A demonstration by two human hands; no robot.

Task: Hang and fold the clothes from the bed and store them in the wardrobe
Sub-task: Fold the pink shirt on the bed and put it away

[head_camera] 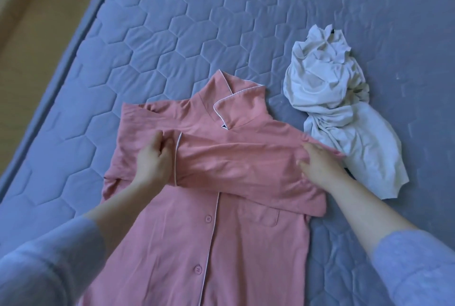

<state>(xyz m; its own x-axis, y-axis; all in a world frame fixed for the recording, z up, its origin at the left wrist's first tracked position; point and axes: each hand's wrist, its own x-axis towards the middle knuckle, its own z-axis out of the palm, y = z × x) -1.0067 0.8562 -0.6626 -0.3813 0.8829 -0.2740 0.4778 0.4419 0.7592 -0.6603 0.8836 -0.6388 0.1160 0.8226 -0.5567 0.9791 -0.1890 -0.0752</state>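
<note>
The pink pyjama shirt (234, 244) lay flat on the bed (197, 22). Our left hand (154, 157) pinched its sleeve cuff, drawn across the chest for folding; our right hand (320, 165), fingers flat, pinned the fold. Beyond lay a crumpled white garment (339, 108).

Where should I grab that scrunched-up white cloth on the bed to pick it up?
Pinch the white cloth at its twisted, narrow middle, coming down from above. It lies in a loose heap on the bed, and the bunched folds there probably give the firmest hold; the flat lower end would likely trail.
</note>
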